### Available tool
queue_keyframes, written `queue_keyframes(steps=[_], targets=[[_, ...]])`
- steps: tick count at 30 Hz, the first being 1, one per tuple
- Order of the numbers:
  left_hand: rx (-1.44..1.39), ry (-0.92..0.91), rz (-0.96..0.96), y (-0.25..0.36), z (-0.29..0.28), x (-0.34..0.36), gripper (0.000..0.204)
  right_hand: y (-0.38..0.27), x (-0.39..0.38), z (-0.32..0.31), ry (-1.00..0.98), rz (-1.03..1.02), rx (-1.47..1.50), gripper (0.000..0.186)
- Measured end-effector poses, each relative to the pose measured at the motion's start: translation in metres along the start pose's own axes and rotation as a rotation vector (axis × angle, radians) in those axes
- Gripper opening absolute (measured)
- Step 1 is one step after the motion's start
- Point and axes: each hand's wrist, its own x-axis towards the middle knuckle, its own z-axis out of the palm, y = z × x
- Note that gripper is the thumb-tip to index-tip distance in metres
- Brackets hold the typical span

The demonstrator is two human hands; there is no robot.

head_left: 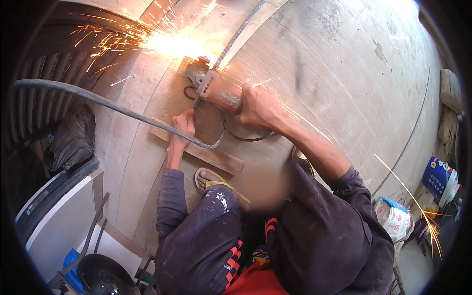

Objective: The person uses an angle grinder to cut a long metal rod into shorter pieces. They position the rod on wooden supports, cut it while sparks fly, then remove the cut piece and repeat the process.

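- Orange sparks (172,42) spray toward the upper left of the frame from the head of your red angle grinder (223,93), which sits at upper centre above the floor (334,113).
- Your right hand (260,105) is wrapped around the rear of the grinder body, bare and firmly closed.
- Your left hand (183,125), also bare, is drawn narrow at what appears to be the lower end of the ribbed steel bar (240,34); the bar runs to the top edge, partly hidden behind the tool.
- Step in hand, as judged: cutting or grinding the bar. Contact point is lost in glare; depth of cut cannot be told.
- Next move calls for steady, square pressure from your right hand and a braced bar, with your left fingers clear of the disc.
- Noted risk: the grey cable (118,105) crosses near your left forearm; the wooden plank (216,158) lies just beside your sandalled foot (209,176).
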Motion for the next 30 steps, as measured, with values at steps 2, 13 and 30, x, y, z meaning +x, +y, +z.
queue_keyframes(steps=[2, 13, 30], targets=[[0.006, -0.003, -0.009, -0.002, -0.001, -0.001, 0.050, -0.004, 0.002, -0.003, -0.059, 0.053, 0.010, 0.038], [0.001, 0.003, -0.007, 0.000, 0.000, 0.000, 0.049, -0.003, 0.003, -0.001, -0.027, 0.031, 0.007, 0.034], [-0.010, 0.022, -0.005, 0.000, 0.002, -0.001, 0.055, 0.001, 0.006, 0.005, 0.021, -0.015, 0.031, 0.028]])
